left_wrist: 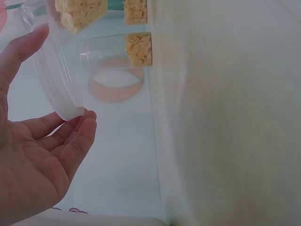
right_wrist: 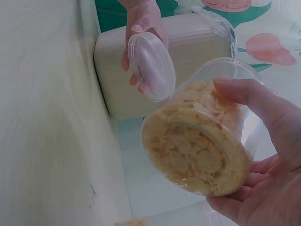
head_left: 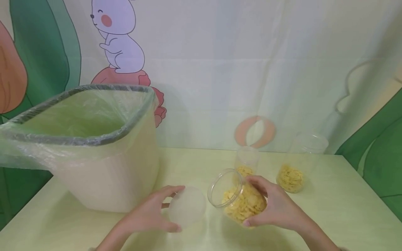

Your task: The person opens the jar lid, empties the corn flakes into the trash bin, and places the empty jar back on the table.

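My left hand point(head_left: 154, 211) grips a round, translucent lid point(head_left: 187, 206) by its edge, thumb on one side and fingers on the other. In my right hand point(head_left: 276, 205) is a clear jar point(head_left: 244, 205), tilted with its uncovered mouth toward the lid. Yellow flakes point(right_wrist: 193, 146) fill much of that jar and rest against its lower side and base. Lid and jar mouth are a short way apart above the table, as the right wrist view also shows with the lid point(right_wrist: 151, 66) beyond the jar.
A large bin point(head_left: 103, 174) lined with a clear bag stands at the left. Behind the held jar are a small clear container point(head_left: 248, 155) and a taller one point(head_left: 290, 177), each with yellow flakes at the bottom. A printed curtain point(head_left: 201, 87) hangs along the table's back edge.
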### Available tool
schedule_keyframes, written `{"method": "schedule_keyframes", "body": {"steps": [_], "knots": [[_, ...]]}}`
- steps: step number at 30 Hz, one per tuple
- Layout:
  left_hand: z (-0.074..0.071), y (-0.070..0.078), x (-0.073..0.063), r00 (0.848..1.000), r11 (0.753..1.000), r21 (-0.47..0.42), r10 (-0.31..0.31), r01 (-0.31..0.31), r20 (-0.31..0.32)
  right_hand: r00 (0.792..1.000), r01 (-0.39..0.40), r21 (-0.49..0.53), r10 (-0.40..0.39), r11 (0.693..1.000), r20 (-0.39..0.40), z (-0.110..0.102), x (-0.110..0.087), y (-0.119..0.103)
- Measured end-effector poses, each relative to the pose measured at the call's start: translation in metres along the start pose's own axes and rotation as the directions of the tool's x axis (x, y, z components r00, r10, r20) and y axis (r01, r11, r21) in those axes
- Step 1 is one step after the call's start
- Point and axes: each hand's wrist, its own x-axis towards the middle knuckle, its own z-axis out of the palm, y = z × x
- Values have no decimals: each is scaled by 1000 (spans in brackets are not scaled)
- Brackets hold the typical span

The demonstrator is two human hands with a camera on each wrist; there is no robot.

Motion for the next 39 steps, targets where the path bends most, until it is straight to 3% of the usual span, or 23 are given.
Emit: {"method": "schedule_keyframes", "body": {"steps": [11,31,39], "knots": [[9,-4,2,999,999,32,-21,20,33,1000,-4,3,4,1000,7,1,0,-1],[15,-4,1,997,976,215,-46,33,55,1000,-9,-15,9,1000,4,4,-1,-2],[19,-9,1,998,974,228,-12,-2,62,1000,3,-16,-3,1000,9,4,0,-2]]}}
